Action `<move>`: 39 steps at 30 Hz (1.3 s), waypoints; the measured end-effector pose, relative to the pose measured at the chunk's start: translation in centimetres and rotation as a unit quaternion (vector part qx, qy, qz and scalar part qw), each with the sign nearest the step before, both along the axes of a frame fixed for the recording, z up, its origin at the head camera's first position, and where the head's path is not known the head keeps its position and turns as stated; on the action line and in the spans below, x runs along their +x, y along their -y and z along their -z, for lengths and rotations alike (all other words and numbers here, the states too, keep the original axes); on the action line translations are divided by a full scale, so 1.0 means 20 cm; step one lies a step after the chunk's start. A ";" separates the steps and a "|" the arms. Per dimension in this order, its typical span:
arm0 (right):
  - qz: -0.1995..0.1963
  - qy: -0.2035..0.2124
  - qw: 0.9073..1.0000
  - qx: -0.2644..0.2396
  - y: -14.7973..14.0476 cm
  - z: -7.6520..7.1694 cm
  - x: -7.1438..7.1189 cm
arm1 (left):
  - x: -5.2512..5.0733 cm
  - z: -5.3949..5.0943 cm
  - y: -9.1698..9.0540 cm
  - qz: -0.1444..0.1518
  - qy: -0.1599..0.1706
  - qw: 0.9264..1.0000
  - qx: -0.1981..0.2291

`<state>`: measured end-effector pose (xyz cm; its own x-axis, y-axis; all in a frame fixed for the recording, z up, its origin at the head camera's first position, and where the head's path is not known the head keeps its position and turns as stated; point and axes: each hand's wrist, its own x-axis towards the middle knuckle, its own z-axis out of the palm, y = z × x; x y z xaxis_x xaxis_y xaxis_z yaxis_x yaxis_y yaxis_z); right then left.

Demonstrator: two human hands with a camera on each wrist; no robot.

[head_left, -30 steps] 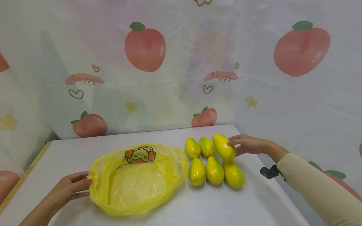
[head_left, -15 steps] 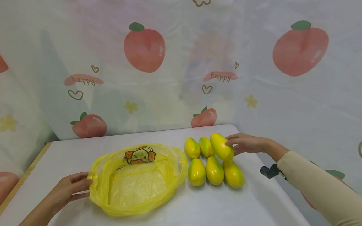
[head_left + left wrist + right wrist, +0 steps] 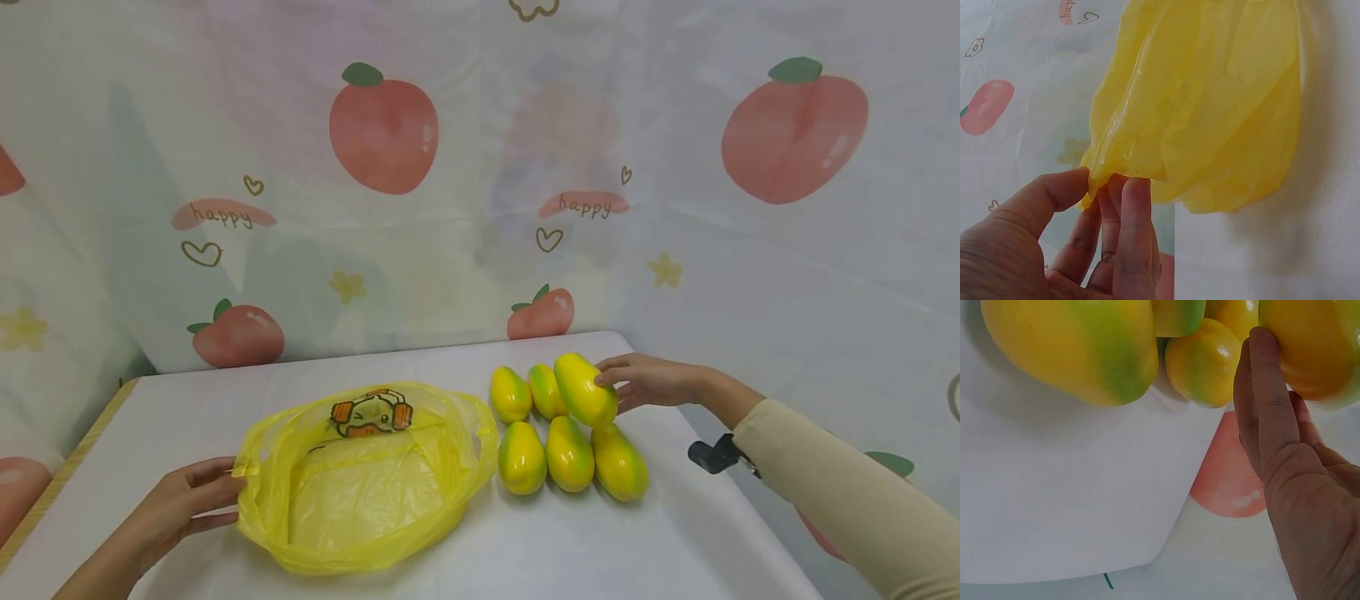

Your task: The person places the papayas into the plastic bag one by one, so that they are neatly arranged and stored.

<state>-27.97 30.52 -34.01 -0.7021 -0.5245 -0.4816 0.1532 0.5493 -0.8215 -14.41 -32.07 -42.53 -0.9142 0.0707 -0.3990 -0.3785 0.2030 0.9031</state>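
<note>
A yellow plastic bag lies spread on the table with its mouth wide and a cartoon duck on its back wall. My left hand pinches the bag's left edge between thumb and fingers, as the left wrist view shows up close. Above the back right of the fruit group, my right hand holds a shiny yellow-green papaya by its right side. Several similar papayas sit in two rows just right of the bag. The held one partly covers the back row.
A white-covered table carries everything, with a wooden strip along its left edge. Behind it hangs a pale curtain printed with peaches. A dark device is strapped at the right wrist.
My right hand and the held papaya have shifted slightly left. The left hand, the bag and the other papayas stay where they were.
</note>
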 end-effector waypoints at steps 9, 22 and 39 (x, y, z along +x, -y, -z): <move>0.013 0.008 1.000 -0.005 0.02 0.01 0.01 | 0.00 -0.01 -0.01 0.001 -0.004 1.000 -0.011; 0.006 0.001 1.000 0.006 0.13 0.03 0.07 | 0.00 0.01 0.00 -0.003 -0.004 1.000 0.002; 0.010 0.012 0.999 -0.036 0.21 0.02 0.13 | 0.01 0.01 0.00 -0.002 -0.007 1.000 0.004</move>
<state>-25.39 26.42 -34.44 -0.7021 -0.5442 -0.4591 0.1836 0.4846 -0.8552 -14.28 -32.13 -42.74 -0.9200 0.0705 -0.3856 -0.3663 0.1952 0.9098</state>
